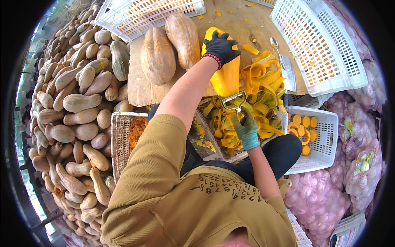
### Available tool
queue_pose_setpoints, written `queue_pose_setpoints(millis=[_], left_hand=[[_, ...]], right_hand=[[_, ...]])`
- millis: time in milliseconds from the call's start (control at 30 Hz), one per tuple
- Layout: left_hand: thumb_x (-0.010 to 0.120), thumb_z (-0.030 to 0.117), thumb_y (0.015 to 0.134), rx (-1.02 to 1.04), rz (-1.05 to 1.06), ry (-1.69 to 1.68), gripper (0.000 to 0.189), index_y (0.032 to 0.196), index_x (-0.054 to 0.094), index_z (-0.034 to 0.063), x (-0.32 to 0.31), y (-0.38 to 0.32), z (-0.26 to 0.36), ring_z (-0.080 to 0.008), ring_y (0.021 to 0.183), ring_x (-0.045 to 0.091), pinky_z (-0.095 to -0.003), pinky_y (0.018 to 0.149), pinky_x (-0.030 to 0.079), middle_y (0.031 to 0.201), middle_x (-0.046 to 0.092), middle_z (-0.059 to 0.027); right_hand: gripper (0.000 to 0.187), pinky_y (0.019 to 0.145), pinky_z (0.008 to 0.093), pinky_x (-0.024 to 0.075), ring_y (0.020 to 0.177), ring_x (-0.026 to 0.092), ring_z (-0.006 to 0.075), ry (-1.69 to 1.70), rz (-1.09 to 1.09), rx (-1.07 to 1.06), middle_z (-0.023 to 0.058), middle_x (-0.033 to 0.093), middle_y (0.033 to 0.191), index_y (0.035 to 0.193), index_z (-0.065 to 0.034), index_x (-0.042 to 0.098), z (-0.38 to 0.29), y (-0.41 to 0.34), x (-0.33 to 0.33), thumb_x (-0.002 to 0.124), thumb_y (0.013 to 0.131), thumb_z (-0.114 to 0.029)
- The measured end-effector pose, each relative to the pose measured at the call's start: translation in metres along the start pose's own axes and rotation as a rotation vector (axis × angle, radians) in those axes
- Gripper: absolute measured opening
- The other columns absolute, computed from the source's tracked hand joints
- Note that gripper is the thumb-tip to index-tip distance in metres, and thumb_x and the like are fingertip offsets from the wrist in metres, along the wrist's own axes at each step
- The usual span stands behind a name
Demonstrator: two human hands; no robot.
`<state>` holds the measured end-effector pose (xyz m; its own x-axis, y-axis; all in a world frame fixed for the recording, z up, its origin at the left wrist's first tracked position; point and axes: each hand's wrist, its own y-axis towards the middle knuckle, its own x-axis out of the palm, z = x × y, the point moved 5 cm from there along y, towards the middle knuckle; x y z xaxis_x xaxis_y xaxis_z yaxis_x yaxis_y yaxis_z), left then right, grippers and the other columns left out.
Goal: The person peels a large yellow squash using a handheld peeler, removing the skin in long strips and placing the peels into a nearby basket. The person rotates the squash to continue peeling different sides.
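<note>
My left hand (220, 48), in a black glove with a red bead bracelet at the wrist, rests on the upper part of a peeled yellow-orange pumpkin (226, 78). The pumpkin lies lengthwise on the wooden board. In a green glove, my right hand (247, 129) grips a wide metal peeler (234, 102), its blade at the pumpkin's near end. Long curled peels (262, 77) are heaped right of the pumpkin and down into a crate below it. Two unpeeled pumpkins (158, 57) lie on the board to the left.
A spoon (274, 43) and a flat metal blade (288, 74) lie at the board's right. White plastic crates (318, 46) stand around; one basket (331, 139) holds cut orange pieces. A large pumpkin pile (81, 103) fills the left. Net bags of garlic bulbs (318, 197) are stacked right.
</note>
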<state>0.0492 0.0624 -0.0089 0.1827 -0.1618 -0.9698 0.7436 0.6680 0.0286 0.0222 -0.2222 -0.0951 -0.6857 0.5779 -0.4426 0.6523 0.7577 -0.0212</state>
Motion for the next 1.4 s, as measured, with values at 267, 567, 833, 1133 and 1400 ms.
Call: queue_pose_setpoints(millis=[267, 567, 833, 1133, 1400], left_hand=[[0.059, 0.058, 0.078, -0.013, 0.008, 0.028, 0.055, 0.126, 0.059, 0.0311, 0.001, 0.000, 0.000, -0.0330, 0.137, 0.027, -0.0574, 0.105, 0.028, 0.146, 0.040, -0.0022], [0.059, 0.057, 0.079, 0.008, 0.041, 0.041, 0.054, 0.126, 0.059, 0.0306, -0.003, 0.000, -0.001, -0.0324, 0.136, 0.028, -0.0569, 0.105, 0.029, 0.144, 0.042, -0.0012], [0.058, 0.056, 0.079, -0.015, 0.032, 0.029, 0.051, 0.123, 0.061, 0.0312, 0.001, 0.005, -0.004, -0.0319, 0.136, 0.029, -0.0604, 0.104, 0.028, 0.144, 0.042, -0.0003], [0.060, 0.055, 0.075, -0.001, 0.104, -0.039, 0.051, 0.120, 0.064, 0.0299, 0.004, 0.006, -0.005, -0.0299, 0.134, 0.030, -0.0668, 0.103, 0.023, 0.137, 0.046, 0.0013], [0.059, 0.059, 0.077, 0.001, 0.046, 0.010, 0.056, 0.125, 0.060, 0.0301, 0.002, 0.005, -0.004, -0.0318, 0.136, 0.028, -0.0608, 0.104, 0.026, 0.144, 0.042, -0.0003]], right_hand=[[0.051, 0.077, 0.0455, 0.0500, 0.092, 0.062, 0.0387, -0.372, -0.181, 0.173, 0.0233, 0.062, 0.107, 0.111, -0.0028, 0.057, -0.004, 0.033, 0.035, 0.061, 0.084, -0.046], [0.043, 0.071, 0.0441, 0.0511, 0.081, 0.063, 0.0366, -0.462, -0.226, 0.227, 0.0215, 0.064, 0.095, 0.103, -0.0029, 0.058, 0.017, 0.012, 0.037, 0.058, 0.087, -0.043], [0.037, 0.069, 0.0479, 0.0495, 0.080, 0.064, 0.0385, -0.542, -0.182, 0.064, 0.0214, 0.066, 0.086, 0.093, -0.0039, 0.060, -0.045, 0.029, 0.019, 0.060, 0.086, -0.040], [0.034, 0.073, 0.0487, 0.0503, 0.085, 0.064, 0.0392, -0.650, -0.284, 0.041, 0.0207, 0.067, 0.091, 0.103, -0.0048, 0.057, -0.075, 0.079, 0.052, 0.055, 0.089, -0.035], [0.048, 0.075, 0.0459, 0.0508, 0.087, 0.064, 0.0378, -0.722, -0.363, 0.336, 0.0234, 0.065, 0.098, 0.108, -0.0017, 0.056, 0.015, -0.033, -0.001, 0.059, 0.086, -0.044]])
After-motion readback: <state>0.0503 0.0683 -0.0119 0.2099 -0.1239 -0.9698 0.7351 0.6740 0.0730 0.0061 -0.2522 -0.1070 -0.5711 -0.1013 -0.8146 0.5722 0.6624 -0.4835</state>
